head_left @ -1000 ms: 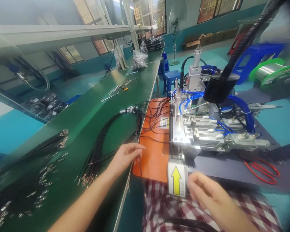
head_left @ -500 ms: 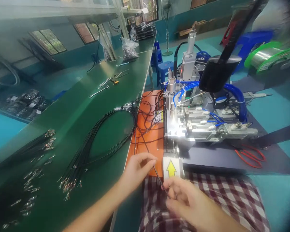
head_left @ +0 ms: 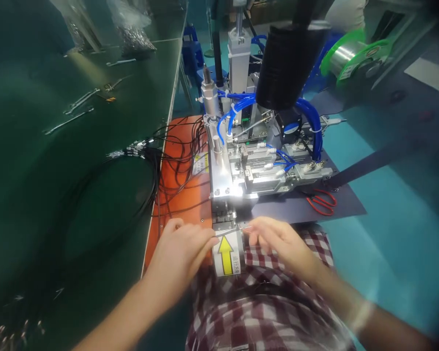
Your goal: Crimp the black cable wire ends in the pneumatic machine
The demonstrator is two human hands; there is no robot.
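A thin dark cable [head_left: 227,233] runs between my hands, just above a white block with a yellow arrow [head_left: 226,256] at the machine's front. My left hand [head_left: 185,246] is closed on the cable at the block's left side, back of the hand upward. At the block's right corner, my right hand [head_left: 278,239] pinches the cable's end, where thin reddish wires show. Behind the hands stands the metal machine [head_left: 237,180] with cylinders and blue air tubes [head_left: 247,101]. Several black cables [head_left: 183,170] lie across the orange plate [head_left: 179,195] to the left.
A blurred cable bundle [head_left: 131,148] with metal terminals lies on the green table [head_left: 106,195]. Farther back are hand tools [head_left: 81,101] and a bag of small metal parts [head_left: 133,36]. Red-handled scissors [head_left: 322,202] lie right of the machine, a green wire spool [head_left: 354,56] behind. A black cylinder [head_left: 287,66] hangs overhead.
My view has swung right and closer to the machine. Both hands have brought the cable from above the checked cloth to the arrow block. The cable now lies nearly level instead of steeply slanted.
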